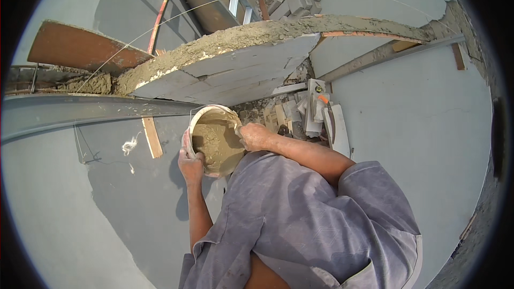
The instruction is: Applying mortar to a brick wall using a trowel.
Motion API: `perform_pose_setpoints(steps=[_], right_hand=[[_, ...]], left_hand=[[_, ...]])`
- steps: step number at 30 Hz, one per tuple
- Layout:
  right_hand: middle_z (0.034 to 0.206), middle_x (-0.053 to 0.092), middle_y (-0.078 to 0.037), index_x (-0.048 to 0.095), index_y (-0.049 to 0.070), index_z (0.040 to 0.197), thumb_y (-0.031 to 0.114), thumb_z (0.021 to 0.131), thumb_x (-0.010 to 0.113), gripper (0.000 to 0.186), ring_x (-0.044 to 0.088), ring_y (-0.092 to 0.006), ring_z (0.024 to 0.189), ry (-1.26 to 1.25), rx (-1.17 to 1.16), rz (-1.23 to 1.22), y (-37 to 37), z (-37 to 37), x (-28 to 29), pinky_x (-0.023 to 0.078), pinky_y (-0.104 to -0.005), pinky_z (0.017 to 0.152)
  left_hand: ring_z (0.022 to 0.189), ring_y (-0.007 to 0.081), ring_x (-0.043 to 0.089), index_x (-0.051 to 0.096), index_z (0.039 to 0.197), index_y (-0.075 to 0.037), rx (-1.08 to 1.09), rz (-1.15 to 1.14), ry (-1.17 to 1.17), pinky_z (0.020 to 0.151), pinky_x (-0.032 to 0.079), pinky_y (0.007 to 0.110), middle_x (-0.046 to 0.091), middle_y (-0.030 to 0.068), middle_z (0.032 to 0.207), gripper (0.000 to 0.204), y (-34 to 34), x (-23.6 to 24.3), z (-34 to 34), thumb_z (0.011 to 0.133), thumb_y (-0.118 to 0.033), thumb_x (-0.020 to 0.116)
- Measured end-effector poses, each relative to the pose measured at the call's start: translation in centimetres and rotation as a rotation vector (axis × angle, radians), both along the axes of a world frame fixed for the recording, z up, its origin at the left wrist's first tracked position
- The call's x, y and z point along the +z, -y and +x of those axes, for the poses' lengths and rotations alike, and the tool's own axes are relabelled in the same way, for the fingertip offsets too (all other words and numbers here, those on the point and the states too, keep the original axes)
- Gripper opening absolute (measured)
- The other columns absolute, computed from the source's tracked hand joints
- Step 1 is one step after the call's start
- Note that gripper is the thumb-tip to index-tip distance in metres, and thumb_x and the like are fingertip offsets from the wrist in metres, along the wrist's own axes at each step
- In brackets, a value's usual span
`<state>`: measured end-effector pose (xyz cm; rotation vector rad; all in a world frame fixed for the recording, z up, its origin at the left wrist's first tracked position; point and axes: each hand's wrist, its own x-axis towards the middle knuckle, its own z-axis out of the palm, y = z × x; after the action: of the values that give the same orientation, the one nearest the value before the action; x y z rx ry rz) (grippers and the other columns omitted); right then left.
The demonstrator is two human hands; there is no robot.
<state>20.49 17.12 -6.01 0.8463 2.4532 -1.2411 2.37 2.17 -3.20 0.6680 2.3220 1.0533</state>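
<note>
A white bucket (213, 109) is tilted in front of me, its mouth toward the camera. Grey-brown wet mortar (211, 142) lies inside it. My left hand (191, 167) is closed on the bucket's lower left edge, with the thumb over the rim. On the opposite side my right hand (254, 137) grips the rim; some of its fingers are hidden. Just beyond the bucket stands a wall of pale blocks (235, 72). A thick, rough layer of mortar (257, 35) covers its top.
A thin string (193, 8) stretches above the wall. At left are a steel beam (96, 109), a brown board (80, 48) and a wooden strip (152, 136). Broken blocks (289, 112) and an orange-handled tool (327, 108) lie right of the bucket. A ladder (234, 1) stands beyond.
</note>
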Motion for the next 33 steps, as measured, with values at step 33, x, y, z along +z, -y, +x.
perform_pose_setpoints(steps=[33], right_hand=[[0.071,0.059,-0.005,0.059,-0.001,0.111,0.017,0.089,0.066,0.03,0.053,-0.0097,0.047,-0.398,-0.386,-1.193,-4.7,12.1,6.1,0.042,-0.0237,0.039]], left_hand=[[0.061,0.0063,0.045,0.053,0.078,-0.003,0.414,0.378,0.286,0.057,0.038,0.022,0.053,-0.0007,0.071,0.01,-2.7,-0.5,4.3,0.072,0.004,0.057]])
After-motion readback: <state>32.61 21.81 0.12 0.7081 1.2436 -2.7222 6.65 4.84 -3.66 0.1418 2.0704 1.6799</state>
